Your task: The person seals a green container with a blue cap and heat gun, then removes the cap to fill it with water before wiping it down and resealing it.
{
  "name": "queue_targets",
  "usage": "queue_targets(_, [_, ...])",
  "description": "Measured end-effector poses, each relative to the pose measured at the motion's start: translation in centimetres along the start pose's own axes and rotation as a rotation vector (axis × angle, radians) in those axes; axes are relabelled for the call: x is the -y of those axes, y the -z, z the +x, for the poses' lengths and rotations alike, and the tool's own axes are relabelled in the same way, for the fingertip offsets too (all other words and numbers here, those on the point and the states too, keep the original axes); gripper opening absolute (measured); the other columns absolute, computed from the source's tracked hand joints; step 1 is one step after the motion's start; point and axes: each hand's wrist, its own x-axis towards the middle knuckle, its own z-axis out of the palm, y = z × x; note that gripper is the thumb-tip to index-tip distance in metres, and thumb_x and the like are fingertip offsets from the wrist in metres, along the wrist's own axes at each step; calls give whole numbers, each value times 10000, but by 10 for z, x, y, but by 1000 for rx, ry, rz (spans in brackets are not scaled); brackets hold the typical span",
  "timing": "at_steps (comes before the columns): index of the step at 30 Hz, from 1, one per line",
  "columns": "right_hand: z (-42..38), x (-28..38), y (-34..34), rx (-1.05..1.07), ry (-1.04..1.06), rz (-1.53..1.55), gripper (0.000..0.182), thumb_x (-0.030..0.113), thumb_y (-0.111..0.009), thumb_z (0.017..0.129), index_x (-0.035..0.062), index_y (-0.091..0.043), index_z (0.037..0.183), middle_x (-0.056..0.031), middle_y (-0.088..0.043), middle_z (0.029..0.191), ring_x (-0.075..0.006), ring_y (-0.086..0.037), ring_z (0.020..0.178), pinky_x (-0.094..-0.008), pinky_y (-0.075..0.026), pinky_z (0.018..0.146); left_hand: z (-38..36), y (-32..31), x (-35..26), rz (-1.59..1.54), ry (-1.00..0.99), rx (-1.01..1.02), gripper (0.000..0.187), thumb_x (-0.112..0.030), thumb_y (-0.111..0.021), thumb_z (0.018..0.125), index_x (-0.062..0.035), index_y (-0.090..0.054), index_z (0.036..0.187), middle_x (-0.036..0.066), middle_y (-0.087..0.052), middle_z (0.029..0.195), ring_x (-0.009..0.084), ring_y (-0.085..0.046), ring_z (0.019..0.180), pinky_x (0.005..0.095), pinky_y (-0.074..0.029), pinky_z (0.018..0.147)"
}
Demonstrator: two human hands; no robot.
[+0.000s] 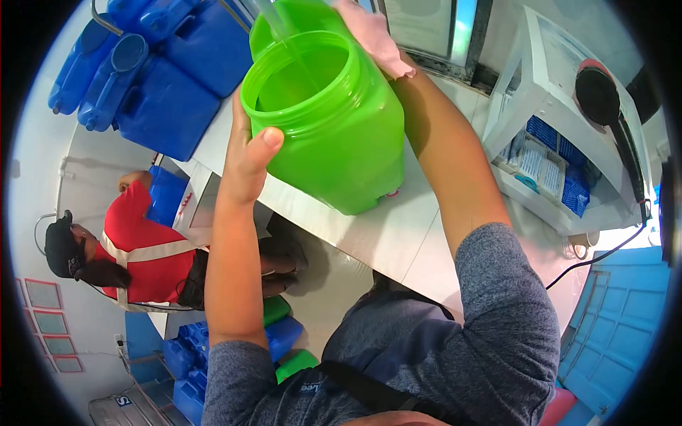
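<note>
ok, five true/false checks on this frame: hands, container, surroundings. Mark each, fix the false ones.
1. The left hand touches the green container. True.
2. A lid covers the green container's mouth. False: the mouth is uncovered.
3. Pink material lies against the right forearm. True.
4. The white rack stands to the left of the green container. False: it stands to the right.
5. Blue jugs show at the upper left of the picture. True.
</note>
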Motion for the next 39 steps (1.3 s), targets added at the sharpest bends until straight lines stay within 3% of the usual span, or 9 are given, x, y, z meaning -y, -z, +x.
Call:
queue_targets(4, [-78, -13, -33, -33, -10, 679, 523, 237, -699, 875, 62, -551, 1345, -142, -610, 1272, -248, -595, 1187, -374, -490, 984, -1, -3, -4, -30, -8, 1, 1021, -551, -724, 760, -22, -293, 1519, 149, -438, 1456, 275, -419, 1365, 411, -313, 1145])
queue_targets(9, [-176, 47, 36, 198, 38, 527, 454, 270, -626, 945, 41, -568, 1332, -129, -614, 1325, -254, -624, 1155, -362, -505, 974, 1, -4, -1, -4, -39, 3, 1011, -552, -710, 763, -15, -300, 1516, 155, -436, 1457, 279, -418, 1366, 411, -311, 1144])
queue_targets(15, [-176, 131, 93, 38, -933, 833, 407, 232, -626, 932, 46, -600, 1293, -130, -657, 1228, -267, -632, 1111, -362, -511, 938, 0, -1, 0, 31, -29, 10, 980, -556, -688, 778, -7, -318, 1500, 157, -451, 1446, 273, -438, 1350, 415, -326, 1137])
queue_targets(21, [-158, 112, 89, -343, 119, 558, 120, 99, -692, 751, 37, -629, 833, -98, -632, 771, -256, -599, 668, -376, -491, 645, 0, -6, -5, -2, -35, 22, 956, -532, -684, 782, -11, -317, 1495, 158, -462, 1438, 263, -453, 1341, 407, -340, 1129])
queue_targets(28, [-162, 135, 56, -380, 54, 144, 484, 262, -751, 767, 48, -588, 1169, -182, -569, 1209, -349, -566, 1096, -427, -455, 960, 2, -1, -1, 23, -52, 9, 959, -527, -688, 786, -27, -298, 1506, 149, -460, 1445, 269, -455, 1344, 400, -340, 1130])
queue_targets(32, [-159, 142, 83, -448, -12, 859, 450, 274, -756, 734, 39, -627, 1096, -209, -594, 1143, -362, -592, 1036, -432, -481, 941, 0, -5, -4, 11, -38, 16, 988, -559, -698, 775, -28, -297, 1505, 151, -459, 1442, 270, -451, 1345, 402, -336, 1132])
queue_targets(33, [-150, 145, 93, -181, -15, 289, 409, 275, -774, 679, 44, -649, 992, -209, -611, 1083, -355, -603, 1006, -422, -486, 927, 0, -6, -5, 6, -36, 3, 1000, -573, -703, 768, -28, -299, 1502, 152, -461, 1437, 271, -455, 1340, 404, -333, 1133])
queue_targets(36, [-136, 183, 131, 115, 37, -403, 238, 236, -751, 606, 78, -697, 776, -167, -656, 943, -327, -633, 928, -383, -490, 896, 0, 1, 0, 12, -49, 12, 1001, -587, -703, 772, -23, -301, 1494, 151, -468, 1421, 270, -456, 1331, 406, -331, 1131])
queue_targets(39, [-191, 150, 58, 66, 212, -453, 337, 261, -687, 704, 139, -635, 1013, -96, -617, 1107, -298, -559, 1105, -448, -456, 976, -2, -3, -7, 55, -11, 0, 997, -594, -700, 774, -20, -304, 1487, 147, -472, 1410, 267, -457, 1321, 404, -334, 1122])
